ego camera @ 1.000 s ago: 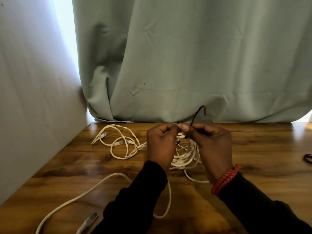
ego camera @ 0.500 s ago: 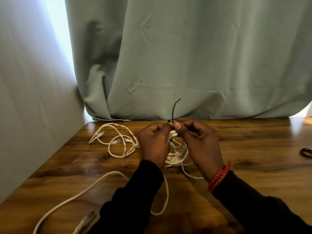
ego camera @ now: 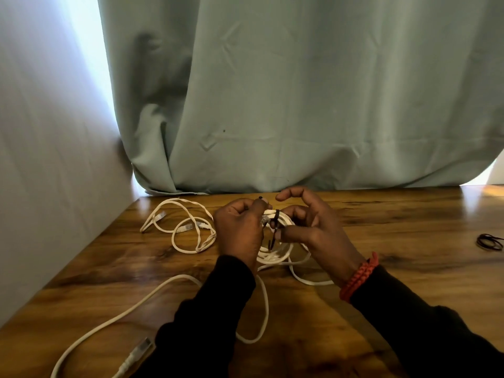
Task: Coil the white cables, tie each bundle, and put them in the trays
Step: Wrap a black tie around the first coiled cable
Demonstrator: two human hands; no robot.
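A coiled bundle of white cable (ego camera: 275,253) is held just above the wooden table (ego camera: 381,219), between both hands. My left hand (ego camera: 240,230) grips the bundle's left side, with one end of a thin black tie pinched at its fingertips. The black tie (ego camera: 276,223) is wrapped over the top of the bundle and its tail hangs down in front. My right hand (ego camera: 308,222) pinches that tail between thumb and fingers, the index finger arched above. Loose white cable (ego camera: 188,227) with clear plugs lies to the left. No tray is in view.
Another run of white cable (ego camera: 141,306) trails toward the near left, ending in a plug (ego camera: 136,350). Spare black ties (ego camera: 489,241) lie at the right edge. A grey wall (ego camera: 54,186) stands on the left and a green curtain (ego camera: 300,105) hangs behind the table.
The tie's free end stood up above the hands before; now it is bent over the bundle and hangs down in front. My right hand has shifted lower and opened its upper fingers.
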